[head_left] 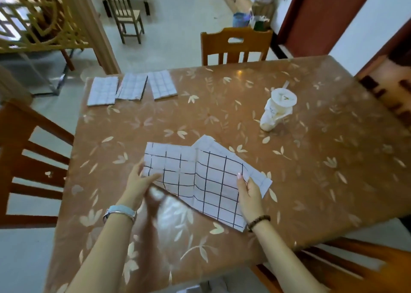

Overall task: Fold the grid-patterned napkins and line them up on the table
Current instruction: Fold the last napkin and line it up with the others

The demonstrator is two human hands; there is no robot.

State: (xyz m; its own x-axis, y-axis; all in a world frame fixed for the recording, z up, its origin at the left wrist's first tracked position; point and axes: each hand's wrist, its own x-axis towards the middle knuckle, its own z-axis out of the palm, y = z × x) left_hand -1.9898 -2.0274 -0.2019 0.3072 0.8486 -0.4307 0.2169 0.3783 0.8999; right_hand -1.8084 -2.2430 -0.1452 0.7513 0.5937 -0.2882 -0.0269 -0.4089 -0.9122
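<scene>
A white napkin with a black grid is held just above the near middle of the brown leaf-patterned table, partly folded, with a paler flap showing behind its far right edge. My left hand pinches its left edge. My right hand pinches its right side, thumb on top. Three folded grid napkins lie side by side at the table's far left corner: one at the left, one in the middle, one at the right.
A white lidded cup with a straw stands on the table's right half. Wooden chairs stand at the far side, the left and the near right. A wall and doorway close in on the right.
</scene>
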